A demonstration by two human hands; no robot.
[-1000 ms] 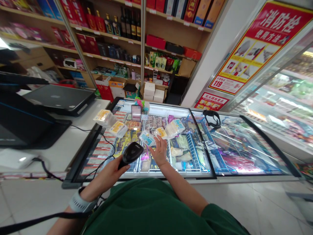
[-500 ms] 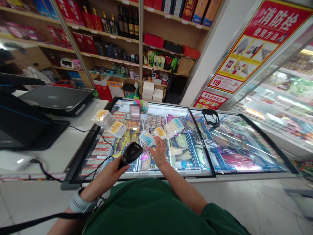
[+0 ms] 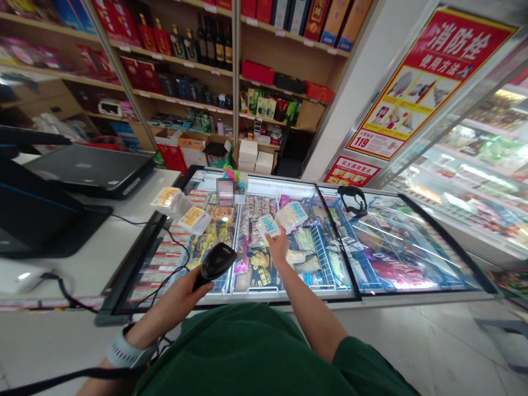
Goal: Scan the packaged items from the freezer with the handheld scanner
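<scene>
My left hand (image 3: 192, 289) is wrapped round the handle of a black handheld barcode scanner (image 3: 218, 260), its head pointing up and right over the freezer glass. My right hand (image 3: 279, 245) pinches the near edge of a clear pack with a blue label (image 3: 268, 224). This pack lies against the left side of a stack of similar clear packs (image 3: 293, 213), whose top label is blue. Farther left are a stack of yellow-labelled packs (image 3: 194, 219) on the glass and another yellow-labelled stack (image 3: 167, 198) at the counter edge.
Under my hands is a glass-topped chest freezer (image 3: 396, 247) full of bagged food. A black strap-like object (image 3: 352, 202) rests on its lid. The scanner cable (image 3: 175, 269) crosses the glass at left. A counter (image 3: 78, 228) with a black terminal stands left; shelves of bottles and boxes are behind.
My right hand has moved right, bringing the blue-labelled pack against the right-hand stack. The yellow-labelled pack beside that stack is out of sight now. My left hand still holds the scanner, nearly unmoved.
</scene>
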